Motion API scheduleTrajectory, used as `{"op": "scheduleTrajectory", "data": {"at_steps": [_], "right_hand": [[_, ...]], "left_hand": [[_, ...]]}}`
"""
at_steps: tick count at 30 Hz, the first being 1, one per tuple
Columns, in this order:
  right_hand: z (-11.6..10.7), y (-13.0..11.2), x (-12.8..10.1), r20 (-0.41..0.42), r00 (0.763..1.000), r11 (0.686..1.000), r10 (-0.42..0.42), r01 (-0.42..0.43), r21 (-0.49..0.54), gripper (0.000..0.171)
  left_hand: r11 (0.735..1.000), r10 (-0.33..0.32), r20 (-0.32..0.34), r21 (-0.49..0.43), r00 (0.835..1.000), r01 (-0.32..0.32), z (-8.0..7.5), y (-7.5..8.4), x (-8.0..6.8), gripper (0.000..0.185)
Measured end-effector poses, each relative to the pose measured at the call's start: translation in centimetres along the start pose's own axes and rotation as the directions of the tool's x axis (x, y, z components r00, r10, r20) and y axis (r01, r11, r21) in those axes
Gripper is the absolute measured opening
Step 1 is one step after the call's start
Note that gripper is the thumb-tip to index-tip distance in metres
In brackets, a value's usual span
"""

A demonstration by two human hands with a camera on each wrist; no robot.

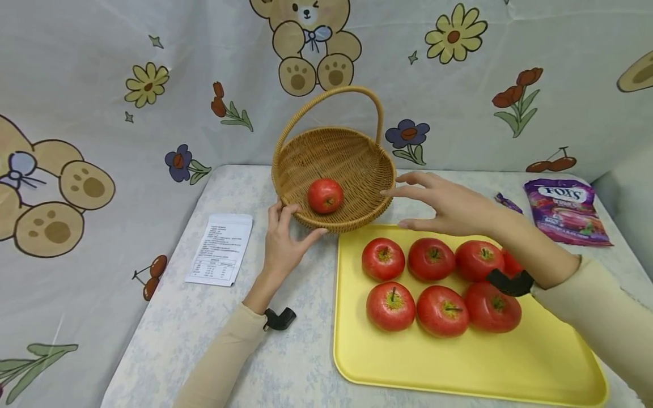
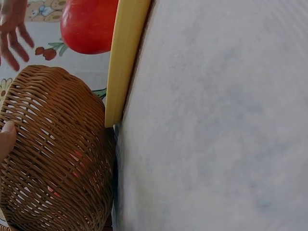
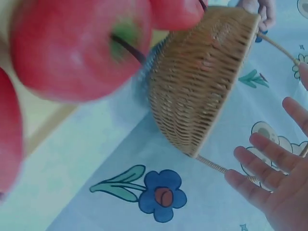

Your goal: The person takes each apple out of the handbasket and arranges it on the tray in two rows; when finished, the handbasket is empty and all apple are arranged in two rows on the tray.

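Note:
A wicker basket [image 1: 352, 164] with a tall arched handle stands tilted at the back of the table, its opening facing me. One red apple [image 1: 325, 196] lies inside, near the front rim. My left hand [image 1: 283, 245] grips the basket's front left rim, fingers over the edge and thumb against the outside. In the left wrist view the thumb [image 2: 6, 138] shows against the weave. My right hand [image 1: 449, 207] is spread beside the basket's right rim, holding nothing; whether its fingertips touch the rim I cannot tell. In the right wrist view its fingers [image 3: 262, 166] are spread.
A yellow tray [image 1: 408, 362] with several red apples [image 1: 391, 306] takes up the right front, under my right forearm. Behind it lie a purple candy bag [image 1: 567, 212] and a small wrapped candy [image 1: 508, 202]. A printed white paper packet [image 1: 220, 249] lies at left. Patterned cloth hangs behind.

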State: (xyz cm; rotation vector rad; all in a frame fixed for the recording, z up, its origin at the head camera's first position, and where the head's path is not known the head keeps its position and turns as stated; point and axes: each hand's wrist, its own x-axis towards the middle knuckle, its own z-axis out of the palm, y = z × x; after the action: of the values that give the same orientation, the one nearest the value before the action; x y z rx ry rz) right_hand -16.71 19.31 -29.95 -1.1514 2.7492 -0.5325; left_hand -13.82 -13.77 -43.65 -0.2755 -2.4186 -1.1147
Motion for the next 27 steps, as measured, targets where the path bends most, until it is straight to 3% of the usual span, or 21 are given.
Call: {"op": "scheduleTrajectory", "data": {"at_steps": [5,8,13,16,22,27], "right_hand": [[-0.4,1.1,4.0,-0.067,0.984,0.986,-0.165,0.166,0.005,0.053],[0.0,1.4,6.8,-0.062,0.976,0.977,-0.208,0.210,0.027,0.051],[2.0,0.9,11.0,0.032,0.975,0.974,-0.221,0.218,0.064,0.047],[3.6,0.1,13.0,0.113,0.959,0.965,-0.259,0.252,0.072,0.047],[5.4,-0.8,15.4,0.262,0.918,0.955,-0.298,0.291,0.066,0.052],[6.3,-0.6,16.7,0.317,0.908,0.960,-0.273,0.277,0.033,0.056]], "left_hand": [[1.000,0.007,-0.003,-0.008,1.000,-0.007,-0.1,0.0,0.1,0.062],[1.000,0.001,0.000,-0.004,1.000,-0.001,-0.1,-0.1,0.0,0.063],[1.000,-0.009,0.006,-0.008,1.000,0.009,-0.1,-0.1,-0.1,0.064],[1.000,-0.008,0.007,-0.011,1.000,0.008,0.0,-0.1,-0.1,0.064],[1.000,0.001,0.003,-0.003,1.000,-0.001,0.0,-0.1,0.0,0.064],[1.000,-0.001,0.001,0.003,1.000,0.001,-0.1,-0.2,0.0,0.064]]}}
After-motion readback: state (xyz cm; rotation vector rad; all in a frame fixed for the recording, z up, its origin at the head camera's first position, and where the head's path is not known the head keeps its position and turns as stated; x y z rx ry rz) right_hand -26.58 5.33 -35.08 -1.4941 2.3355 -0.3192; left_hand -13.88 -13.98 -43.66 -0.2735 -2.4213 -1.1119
